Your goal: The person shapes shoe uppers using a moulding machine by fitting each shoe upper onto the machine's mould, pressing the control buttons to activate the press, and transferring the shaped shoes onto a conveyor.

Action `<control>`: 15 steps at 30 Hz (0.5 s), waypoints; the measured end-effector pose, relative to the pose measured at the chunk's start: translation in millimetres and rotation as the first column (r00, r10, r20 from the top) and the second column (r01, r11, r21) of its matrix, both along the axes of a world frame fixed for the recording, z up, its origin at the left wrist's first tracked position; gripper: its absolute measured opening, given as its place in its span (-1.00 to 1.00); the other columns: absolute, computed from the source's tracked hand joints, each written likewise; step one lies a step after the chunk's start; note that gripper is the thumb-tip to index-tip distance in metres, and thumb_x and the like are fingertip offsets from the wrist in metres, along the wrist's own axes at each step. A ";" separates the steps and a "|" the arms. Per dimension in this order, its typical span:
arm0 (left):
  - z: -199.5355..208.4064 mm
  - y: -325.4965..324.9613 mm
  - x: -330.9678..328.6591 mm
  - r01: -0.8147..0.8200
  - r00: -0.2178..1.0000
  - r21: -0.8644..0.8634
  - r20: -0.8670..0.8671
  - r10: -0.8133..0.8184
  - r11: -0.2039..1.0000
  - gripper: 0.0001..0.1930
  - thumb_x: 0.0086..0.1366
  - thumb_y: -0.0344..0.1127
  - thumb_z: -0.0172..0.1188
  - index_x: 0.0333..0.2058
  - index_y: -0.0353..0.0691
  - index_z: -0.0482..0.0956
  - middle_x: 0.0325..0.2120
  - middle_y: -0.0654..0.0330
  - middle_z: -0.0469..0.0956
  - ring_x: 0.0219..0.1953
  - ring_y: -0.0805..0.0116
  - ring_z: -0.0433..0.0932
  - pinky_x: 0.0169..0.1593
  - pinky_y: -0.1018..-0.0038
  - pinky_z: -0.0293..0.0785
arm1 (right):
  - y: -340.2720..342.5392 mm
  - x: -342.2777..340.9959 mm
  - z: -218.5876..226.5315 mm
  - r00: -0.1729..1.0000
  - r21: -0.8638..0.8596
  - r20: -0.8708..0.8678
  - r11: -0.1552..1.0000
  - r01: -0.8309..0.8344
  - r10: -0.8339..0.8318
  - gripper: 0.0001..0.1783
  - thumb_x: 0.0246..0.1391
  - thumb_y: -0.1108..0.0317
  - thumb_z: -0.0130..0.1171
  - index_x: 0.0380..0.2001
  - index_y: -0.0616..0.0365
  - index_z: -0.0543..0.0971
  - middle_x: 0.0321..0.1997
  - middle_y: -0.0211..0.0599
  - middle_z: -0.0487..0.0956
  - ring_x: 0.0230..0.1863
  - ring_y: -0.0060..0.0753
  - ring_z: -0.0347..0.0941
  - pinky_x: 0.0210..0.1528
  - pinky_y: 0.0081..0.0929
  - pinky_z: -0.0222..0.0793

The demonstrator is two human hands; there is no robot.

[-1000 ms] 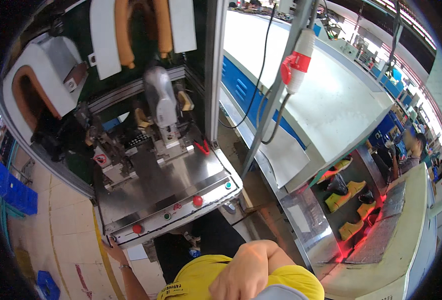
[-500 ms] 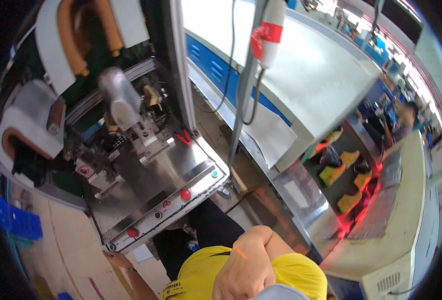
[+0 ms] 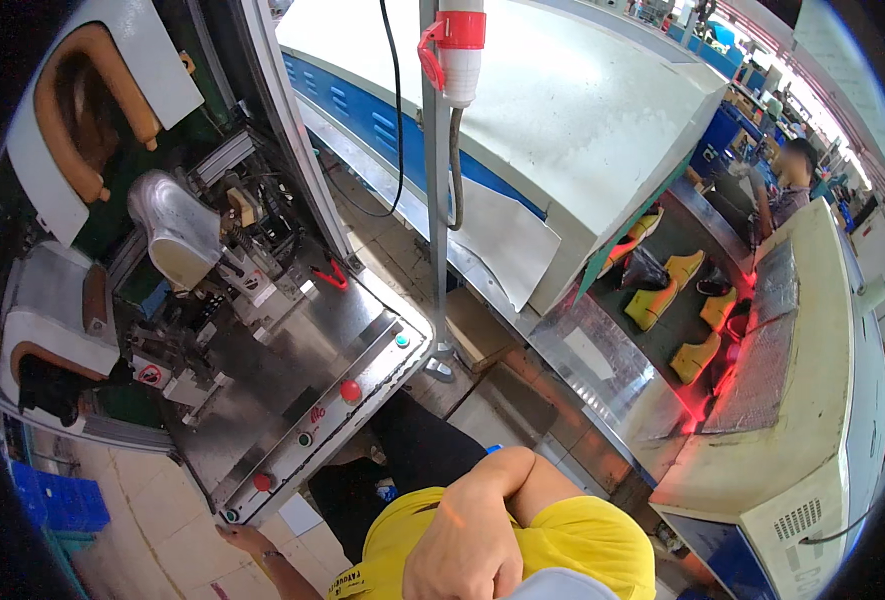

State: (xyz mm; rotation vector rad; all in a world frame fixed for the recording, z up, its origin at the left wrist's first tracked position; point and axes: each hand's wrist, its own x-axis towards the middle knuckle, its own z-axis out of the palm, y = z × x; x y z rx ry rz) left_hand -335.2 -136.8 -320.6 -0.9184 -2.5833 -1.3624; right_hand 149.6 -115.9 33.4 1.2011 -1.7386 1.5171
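My left hand (image 3: 250, 541) is at the near left corner of a metal machine table (image 3: 308, 352), its fingers stretched out against the edge beside a green button (image 3: 230, 516). Close in front of me is my right hand (image 3: 466, 548), back up and raised, with the fingers curled under beside a pale cap brim (image 3: 563, 586). Its fingertips are hidden, so what they hold, if anything, does not show. On the machine sits a smooth metal shoe last form (image 3: 176, 235). A red stop button (image 3: 351, 391) stands on the table's front rail.
Padded white clamps (image 3: 38, 335) flank the machine. To the right, yellow shoe uppers (image 3: 698, 357) lie on a conveyor under red light, by a large white cabinet (image 3: 603, 90). A grey post (image 3: 440, 200) carries a red-and-white plug. A person (image 3: 791, 185) is far right.
The view has swung to the right, so the machine and post appear further left. My left hand stays at the table corner and my right hand stays raised.
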 end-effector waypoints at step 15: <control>-17.6 -6.3 -16.4 -0.057 0.998 -0.008 0.016 0.057 0.998 -0.59 0.24 -0.34 -0.17 0.04 -0.39 0.17 -0.01 -0.15 0.24 0.02 -0.03 0.26 0.05 0.35 0.20 | -1.7 36.0 -0.8 0.996 -0.146 -0.088 0.989 -0.011 -0.001 -0.65 -0.02 0.20 -0.07 -0.74 0.19 0.28 -0.66 -0.06 0.32 -0.63 0.04 0.21 -0.56 -0.08 0.08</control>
